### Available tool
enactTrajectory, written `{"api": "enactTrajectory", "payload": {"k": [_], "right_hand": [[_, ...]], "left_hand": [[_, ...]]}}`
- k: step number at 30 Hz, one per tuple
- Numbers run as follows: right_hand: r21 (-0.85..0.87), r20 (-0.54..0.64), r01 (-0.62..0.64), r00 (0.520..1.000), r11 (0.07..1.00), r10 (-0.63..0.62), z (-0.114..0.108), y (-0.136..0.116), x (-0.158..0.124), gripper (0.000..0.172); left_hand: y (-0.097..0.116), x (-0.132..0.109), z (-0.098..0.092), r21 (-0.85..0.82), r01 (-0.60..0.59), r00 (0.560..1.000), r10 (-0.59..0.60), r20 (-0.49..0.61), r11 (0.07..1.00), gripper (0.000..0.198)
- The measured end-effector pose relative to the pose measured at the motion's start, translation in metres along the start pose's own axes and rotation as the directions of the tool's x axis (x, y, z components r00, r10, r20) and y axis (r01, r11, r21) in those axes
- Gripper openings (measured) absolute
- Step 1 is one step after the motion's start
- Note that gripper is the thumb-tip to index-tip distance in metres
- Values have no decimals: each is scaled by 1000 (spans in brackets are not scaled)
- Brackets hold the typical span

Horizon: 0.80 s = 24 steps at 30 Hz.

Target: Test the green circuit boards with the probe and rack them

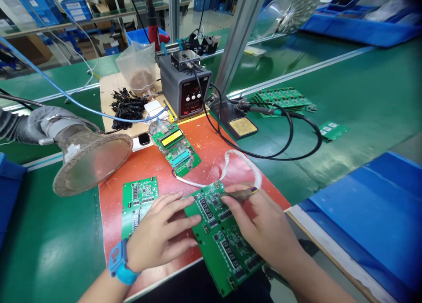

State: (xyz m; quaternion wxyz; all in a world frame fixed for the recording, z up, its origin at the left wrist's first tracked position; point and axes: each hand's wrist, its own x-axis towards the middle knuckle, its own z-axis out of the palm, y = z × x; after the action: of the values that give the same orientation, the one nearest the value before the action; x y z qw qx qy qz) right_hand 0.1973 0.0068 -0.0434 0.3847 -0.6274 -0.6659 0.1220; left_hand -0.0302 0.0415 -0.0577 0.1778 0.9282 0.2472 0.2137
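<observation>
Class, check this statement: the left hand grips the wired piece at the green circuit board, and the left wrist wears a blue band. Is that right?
No: the head view shows the right hand gripping the wired piece at the green circuit board. The blue band is correct.

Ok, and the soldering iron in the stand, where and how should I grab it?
Probably best by the handle, coming from the right and slightly above. The soldering iron lies nearly level, with its front end at the stand and its handle reaching out to the right, clear of it. I'd keep away from the front end.
</observation>
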Motion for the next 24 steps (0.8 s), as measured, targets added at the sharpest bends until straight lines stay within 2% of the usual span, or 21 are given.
{"api": "enactTrajectory", "payload": {"k": [18, 24], "right_hand": [[16, 46, -13, 999, 1000, 12, -3, -3, 7, 8], [8, 62, -8, 998, 1000, 8, -4, -5, 9, 8]], "left_hand": [[0, -1, 2, 3, -17, 1000, 17, 15, 1000, 42], [4, -1, 0, 123, -7, 1000, 10, -24, 992, 40]]}}
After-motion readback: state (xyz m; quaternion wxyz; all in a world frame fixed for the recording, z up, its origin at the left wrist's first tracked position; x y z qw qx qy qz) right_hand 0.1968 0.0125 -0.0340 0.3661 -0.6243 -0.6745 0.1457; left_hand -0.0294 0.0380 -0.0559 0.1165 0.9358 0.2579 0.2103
